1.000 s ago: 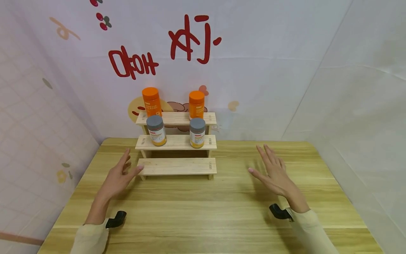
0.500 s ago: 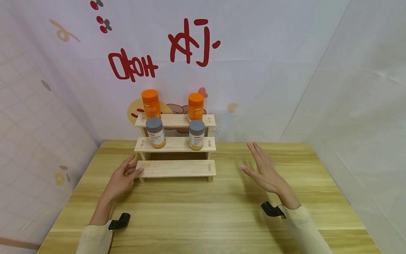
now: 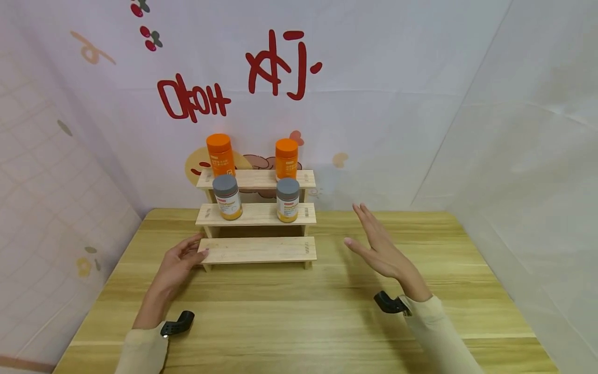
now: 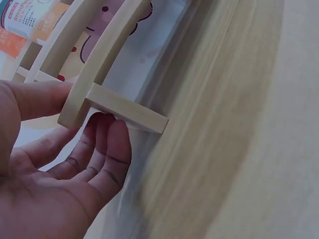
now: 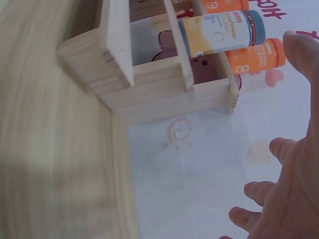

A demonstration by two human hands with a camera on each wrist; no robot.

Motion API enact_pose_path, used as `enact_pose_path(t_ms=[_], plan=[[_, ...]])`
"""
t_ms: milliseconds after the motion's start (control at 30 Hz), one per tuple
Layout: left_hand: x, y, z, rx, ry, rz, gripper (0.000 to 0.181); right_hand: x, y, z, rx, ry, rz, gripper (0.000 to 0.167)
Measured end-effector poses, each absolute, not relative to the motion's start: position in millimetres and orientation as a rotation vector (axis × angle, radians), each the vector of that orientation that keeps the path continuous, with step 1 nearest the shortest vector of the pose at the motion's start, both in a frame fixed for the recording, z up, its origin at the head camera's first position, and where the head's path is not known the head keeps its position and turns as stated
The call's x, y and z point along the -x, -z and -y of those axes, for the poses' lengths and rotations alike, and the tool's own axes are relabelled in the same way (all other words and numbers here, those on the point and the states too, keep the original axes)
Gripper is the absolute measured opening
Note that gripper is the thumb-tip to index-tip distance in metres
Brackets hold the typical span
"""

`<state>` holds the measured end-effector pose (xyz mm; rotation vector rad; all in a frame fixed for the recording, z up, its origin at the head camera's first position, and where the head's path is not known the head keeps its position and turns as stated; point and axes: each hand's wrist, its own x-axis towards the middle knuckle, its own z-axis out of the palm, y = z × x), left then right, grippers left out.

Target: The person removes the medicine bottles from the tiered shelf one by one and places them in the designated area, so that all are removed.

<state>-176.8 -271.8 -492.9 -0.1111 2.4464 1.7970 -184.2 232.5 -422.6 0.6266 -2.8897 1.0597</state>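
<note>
A pale wooden three-step shelf (image 3: 261, 250) stands on the table. My left hand (image 3: 177, 264) grips the left end of its lowest board, and the left wrist view shows the thumb over the board (image 4: 99, 64) and curled fingers below it. Off to the right of the shelf, my right hand (image 3: 380, 252) hovers with fingers extended, touching nothing. Two orange jars, one left (image 3: 220, 156) and one right (image 3: 286, 160), sit upright on the top step. On the middle step are two grey-lidded jars, left (image 3: 227, 198) and right (image 3: 287, 200). The lowest step bears nothing.
The wood-grain table (image 3: 289, 322) spreads out in front of the shelf. Behind it hangs a white printed backdrop (image 3: 374, 114) with red lettering, and pale cloth walls stand at both sides. Each wrist carries a black camera mount, such as the left one (image 3: 179, 323).
My left hand has moved in from beside the shelf and taken hold of its lowest board. My right hand has shifted left, nearer the shelf. The jars stay on their steps.
</note>
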Motion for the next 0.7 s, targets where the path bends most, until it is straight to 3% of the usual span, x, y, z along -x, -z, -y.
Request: enact_pose_path(t_ms=[700], plan=[[176.5,497.2,272.3,0.096,-1.94,-2.364,0.066,206.0,400.3,-188.5,-0.76,-1.307,2.787,0.084]])
